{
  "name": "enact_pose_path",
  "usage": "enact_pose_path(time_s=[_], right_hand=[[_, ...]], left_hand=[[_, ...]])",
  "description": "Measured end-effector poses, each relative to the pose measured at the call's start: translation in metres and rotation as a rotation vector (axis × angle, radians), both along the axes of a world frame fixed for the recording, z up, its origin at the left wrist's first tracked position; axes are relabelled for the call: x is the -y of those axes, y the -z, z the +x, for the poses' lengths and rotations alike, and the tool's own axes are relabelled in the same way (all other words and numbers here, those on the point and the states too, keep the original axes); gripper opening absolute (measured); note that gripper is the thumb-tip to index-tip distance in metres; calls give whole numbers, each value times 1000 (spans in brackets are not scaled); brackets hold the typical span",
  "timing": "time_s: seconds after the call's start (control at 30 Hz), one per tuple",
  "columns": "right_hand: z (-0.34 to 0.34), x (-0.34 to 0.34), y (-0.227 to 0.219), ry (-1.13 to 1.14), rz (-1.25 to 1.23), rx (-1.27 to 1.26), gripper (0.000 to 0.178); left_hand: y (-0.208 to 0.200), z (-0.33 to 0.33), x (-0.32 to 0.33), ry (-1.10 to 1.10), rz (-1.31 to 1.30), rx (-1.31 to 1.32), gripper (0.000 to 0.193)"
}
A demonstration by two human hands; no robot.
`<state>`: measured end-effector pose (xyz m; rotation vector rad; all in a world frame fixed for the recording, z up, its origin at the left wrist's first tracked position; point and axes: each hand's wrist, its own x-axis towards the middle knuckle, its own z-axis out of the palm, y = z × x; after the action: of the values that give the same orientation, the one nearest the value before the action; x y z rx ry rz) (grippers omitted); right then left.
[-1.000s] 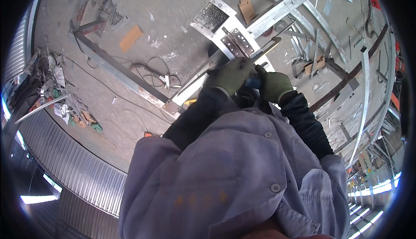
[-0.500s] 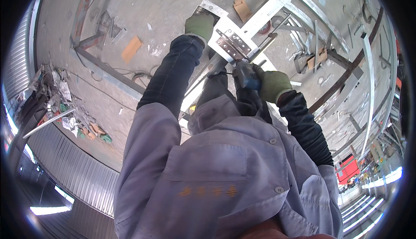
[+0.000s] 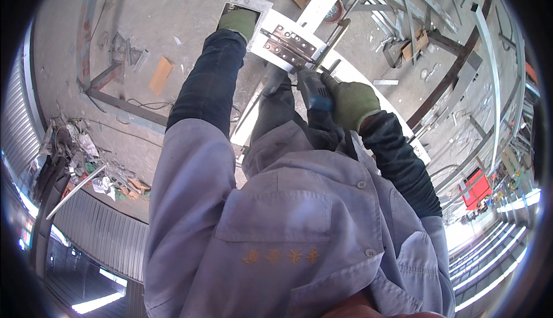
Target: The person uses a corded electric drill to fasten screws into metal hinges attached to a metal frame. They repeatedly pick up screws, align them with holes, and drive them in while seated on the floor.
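My left hand [image 3: 239,23], in a green glove, reaches into an open metal box [image 3: 265,6] at the far left end of a white beam. Small dark bits show inside; my fingers are hidden. A dark brown hinge [image 3: 289,44] with several holes lies on the white beam [image 3: 275,19]. Just right of it stands a metal clamp [image 3: 340,29] with a long bar. My right hand [image 3: 352,103], also gloved in green, is closed around a blue and grey power drill [image 3: 315,92], held low in front of me with its front end close to the hinge's near edge.
Pieces of brown cardboard [image 3: 162,76] lie on the grey floor. At left is a steel frame [image 3: 124,106] and a scrap heap [image 3: 86,151]. Metal strips and offcuts [image 3: 380,21] lie at right, and a red box [image 3: 477,188] stands farther off.
The view has shifted, so the beam and hinge sit more to the left. My left hand has gone deeper into the metal box. The drill remains in my right hand near the hinge.
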<state>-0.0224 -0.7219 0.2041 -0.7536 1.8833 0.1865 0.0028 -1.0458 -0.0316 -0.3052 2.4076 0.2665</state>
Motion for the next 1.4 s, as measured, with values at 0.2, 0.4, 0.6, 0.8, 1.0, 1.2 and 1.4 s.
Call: enact_pose_path(time_s=[0.2, 0.4, 0.6, 0.8, 1.0, 1.2, 1.4], right_hand=[[1, -4, 4, -40, 0, 1, 88], [3, -6, 8, -40, -56, -4, 86], [4, -2, -3, -29, -46, -11, 82], [14, -10, 8, -34, -49, -62, 76], [19, -9, 3, -24, -92, -72, 70], [19, -13, 13, -47, -79, -72, 81], [20, -14, 14, -48, -105, -92, 74]], left_hand=[[-17, -3, -2, 78, -66, -87, 34], [-60, 10, -2, 50, -74, -135, 33], [-87, 28, -4, -240, -9, -185, 28], [-82, 60, -12, -683, 193, -537, 25], [-74, 87, -20, -1145, 589, -657, 20], [-113, 95, -39, -1275, 852, -759, 16], [-119, 103, -41, -1358, 986, -745, 22]])
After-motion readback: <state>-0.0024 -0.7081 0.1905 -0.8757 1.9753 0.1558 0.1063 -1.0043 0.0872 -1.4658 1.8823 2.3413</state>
